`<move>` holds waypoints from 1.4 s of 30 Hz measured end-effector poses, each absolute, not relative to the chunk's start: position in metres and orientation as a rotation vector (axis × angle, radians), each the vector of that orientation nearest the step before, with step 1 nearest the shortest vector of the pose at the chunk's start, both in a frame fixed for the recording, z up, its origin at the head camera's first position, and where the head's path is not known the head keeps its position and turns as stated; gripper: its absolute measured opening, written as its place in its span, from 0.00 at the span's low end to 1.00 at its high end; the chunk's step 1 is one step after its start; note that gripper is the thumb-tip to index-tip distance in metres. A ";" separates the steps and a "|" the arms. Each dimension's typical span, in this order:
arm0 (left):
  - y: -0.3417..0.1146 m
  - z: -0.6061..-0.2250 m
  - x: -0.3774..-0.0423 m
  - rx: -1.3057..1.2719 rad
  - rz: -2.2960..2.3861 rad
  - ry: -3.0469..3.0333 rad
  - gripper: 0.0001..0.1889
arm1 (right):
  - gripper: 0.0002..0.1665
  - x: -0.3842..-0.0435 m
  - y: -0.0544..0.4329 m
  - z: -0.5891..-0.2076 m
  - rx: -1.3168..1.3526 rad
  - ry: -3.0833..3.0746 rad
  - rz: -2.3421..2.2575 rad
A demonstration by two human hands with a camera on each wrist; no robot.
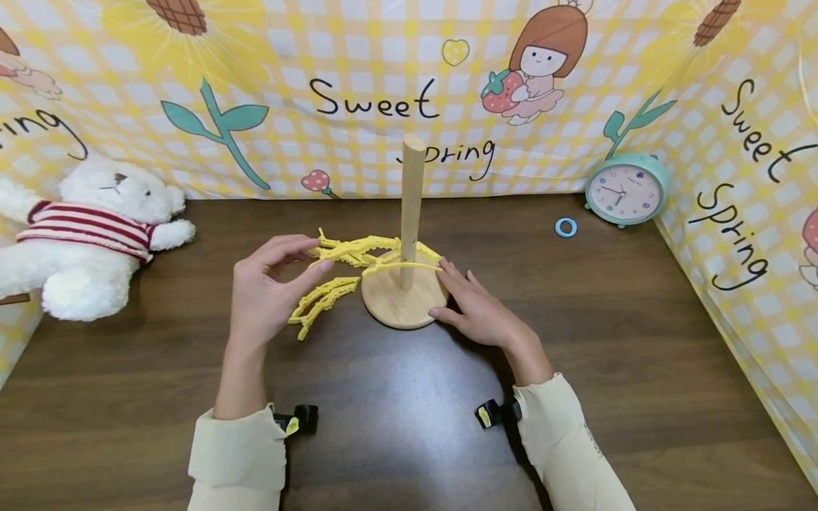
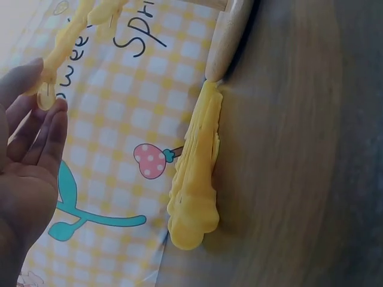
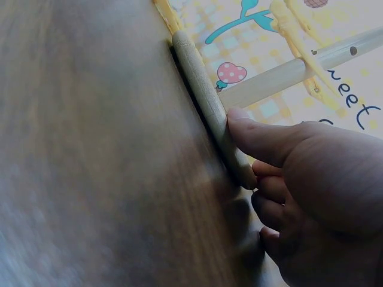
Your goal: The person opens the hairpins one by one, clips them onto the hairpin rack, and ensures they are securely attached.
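Note:
A round wooden base [image 1: 402, 309] carries an upright wooden post [image 1: 412, 191] with small dark holes, visible in the right wrist view. My left hand [image 1: 265, 280] pinches the left end of a slim, jagged yellow piece [image 2: 63, 51] between thumb and fingers, raised above the table. That piece reaches right and crosses the post. More slim yellow pieces [image 1: 326, 301] lie fanned in a bundle at the base's left edge. My right hand [image 1: 479, 305] grips the base's right rim, its thumb [image 3: 263, 134] on top and its fingers at the edge.
A white teddy bear [image 1: 115, 234] in a striped top sits at the left. Toward the back right are a blue ring [image 1: 565, 227] and a mint alarm clock [image 1: 626, 190]. Patterned cloth [image 1: 358, 42] stands along the back and sides of the brown table [image 1: 639, 341].

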State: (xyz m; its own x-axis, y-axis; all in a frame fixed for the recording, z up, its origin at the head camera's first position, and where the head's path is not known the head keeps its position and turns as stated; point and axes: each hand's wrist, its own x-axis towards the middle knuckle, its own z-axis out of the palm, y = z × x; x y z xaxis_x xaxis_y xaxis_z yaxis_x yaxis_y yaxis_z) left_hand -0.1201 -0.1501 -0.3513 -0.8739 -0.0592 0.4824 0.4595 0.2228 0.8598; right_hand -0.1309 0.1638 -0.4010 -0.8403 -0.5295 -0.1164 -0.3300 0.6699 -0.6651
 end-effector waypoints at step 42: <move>-0.101 -0.367 -0.131 -0.606 -1.336 -2.147 0.11 | 0.44 -0.130 0.161 -0.400 -0.693 2.601 -0.945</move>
State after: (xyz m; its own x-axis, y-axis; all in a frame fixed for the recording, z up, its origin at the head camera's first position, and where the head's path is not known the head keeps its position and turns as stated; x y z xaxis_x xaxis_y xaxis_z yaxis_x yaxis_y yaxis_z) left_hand -0.1309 -0.1009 -0.3665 -0.7564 0.0929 0.6475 0.6220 0.4087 0.6679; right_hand -0.1303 0.1610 -0.4005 -0.8431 -0.5280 -0.1023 -0.3391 0.6696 -0.6608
